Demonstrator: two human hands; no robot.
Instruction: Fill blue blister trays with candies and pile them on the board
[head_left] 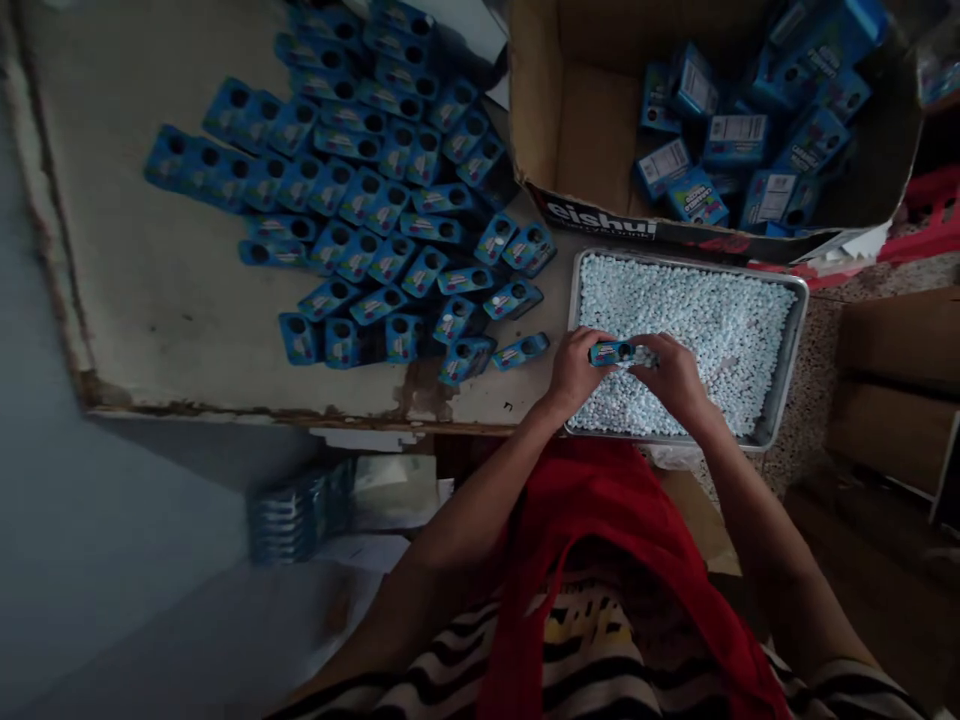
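the left hand (576, 368) grasps a small blue box (609, 353) over a metal tray (782, 370) of pale pellets (697, 300); the right hand (673, 378) curls at the box's end, whether gripping pellets i cannot tell. other blue boxes (365, 198) crowd the tabletop (150, 280).

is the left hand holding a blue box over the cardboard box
No, the left hand holds the blue box over a metal tray of pale pellets.

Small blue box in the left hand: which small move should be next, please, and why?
Probably the right hand should guide some small pale-blue round pellets into the small blue rectangular box: the left hand holds it above the pellet-filled silver metal tray, and the right hand is beside its dark round hole.
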